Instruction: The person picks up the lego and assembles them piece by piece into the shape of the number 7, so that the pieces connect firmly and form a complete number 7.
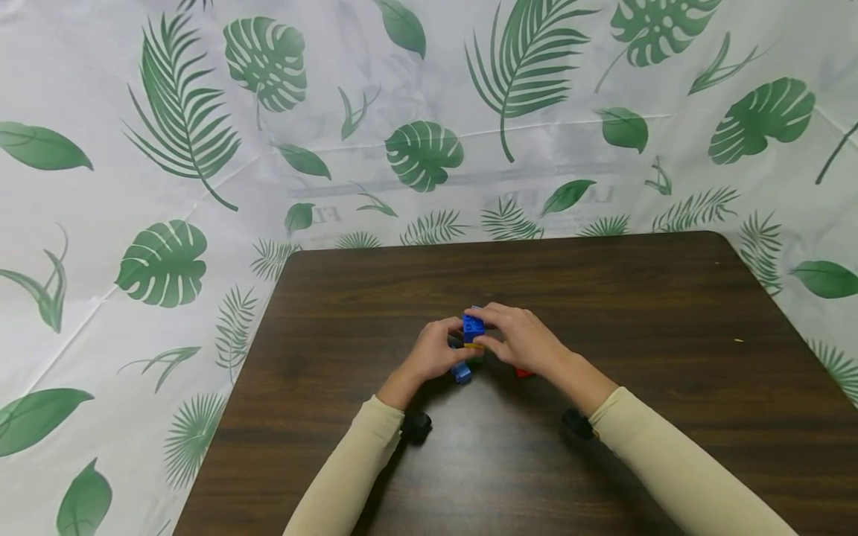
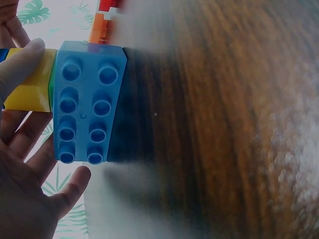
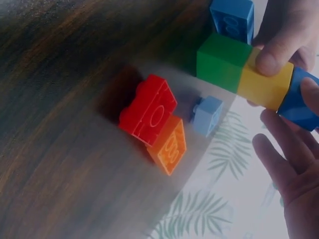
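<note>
A stack of toy building bricks stands on the table between both hands: a green brick (image 3: 222,62) at the bottom, a yellow brick (image 3: 256,92) on it and a dark blue brick (image 1: 473,329) on top. My left hand (image 1: 432,351) grips the yellow brick between thumb and fingers. The right hand (image 1: 529,339) pinches the dark blue brick from the other side. Beside the green brick, close to the left hand, a lighter blue brick (image 2: 82,117) rests on its side, studs facing the left wrist camera.
A red brick (image 3: 152,112) and an orange brick (image 3: 169,147) lie together on the table (image 1: 482,476), near the right hand. A small light blue brick (image 3: 208,117) lies by them. White leaf-patterned sheeting (image 1: 362,186) hangs behind the table.
</note>
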Demonstrator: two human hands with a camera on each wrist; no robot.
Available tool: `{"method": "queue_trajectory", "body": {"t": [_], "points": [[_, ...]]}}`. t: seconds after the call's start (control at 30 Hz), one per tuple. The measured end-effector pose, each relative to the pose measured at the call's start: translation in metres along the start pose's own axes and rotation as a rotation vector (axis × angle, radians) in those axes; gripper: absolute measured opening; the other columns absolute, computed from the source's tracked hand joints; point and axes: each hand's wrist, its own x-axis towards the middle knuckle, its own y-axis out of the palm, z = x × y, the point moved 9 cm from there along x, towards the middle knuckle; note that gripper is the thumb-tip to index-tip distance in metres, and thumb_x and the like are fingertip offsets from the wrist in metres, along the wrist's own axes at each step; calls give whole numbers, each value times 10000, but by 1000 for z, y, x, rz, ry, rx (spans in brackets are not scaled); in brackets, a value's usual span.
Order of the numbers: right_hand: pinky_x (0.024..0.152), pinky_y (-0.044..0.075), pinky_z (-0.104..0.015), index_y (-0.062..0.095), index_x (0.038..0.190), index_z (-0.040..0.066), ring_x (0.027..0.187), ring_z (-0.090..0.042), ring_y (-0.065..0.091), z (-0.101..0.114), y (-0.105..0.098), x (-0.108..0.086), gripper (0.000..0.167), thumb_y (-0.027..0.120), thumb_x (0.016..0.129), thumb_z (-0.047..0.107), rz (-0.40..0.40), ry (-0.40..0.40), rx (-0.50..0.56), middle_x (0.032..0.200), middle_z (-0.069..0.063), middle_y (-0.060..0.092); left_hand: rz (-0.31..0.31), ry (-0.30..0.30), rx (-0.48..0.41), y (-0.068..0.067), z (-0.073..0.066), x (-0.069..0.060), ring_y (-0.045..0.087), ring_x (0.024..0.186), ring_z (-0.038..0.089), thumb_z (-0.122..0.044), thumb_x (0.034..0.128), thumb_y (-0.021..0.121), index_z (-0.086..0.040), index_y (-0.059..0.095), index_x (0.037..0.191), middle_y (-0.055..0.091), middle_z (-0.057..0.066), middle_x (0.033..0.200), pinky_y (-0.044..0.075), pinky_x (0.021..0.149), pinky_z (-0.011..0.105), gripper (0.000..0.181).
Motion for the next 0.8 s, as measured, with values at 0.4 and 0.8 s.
{"method": "queue_trajectory", "body": {"t": [0.4,0.8], "points": [[705,570,-374,587,1358,116,894,-211,699,-1,3,-1,513,757,880,197,-5,30,-50,1179,-93,679,-4,3,-7,-1,0,-2,652,955,145,-291,835,803,-135,706,1105,709,-37,1036,529,848,336,327],[672,572,-375,533,1377,142,884,-210,707,-8,8,-3,501,709,921,248,38,76,-46,1124,-78,706,-12,32,-3,-2,-3,-1,657,949,151,-284,837,802,-128,710,1111,710,-25,1038,532,839,329,328]]}}
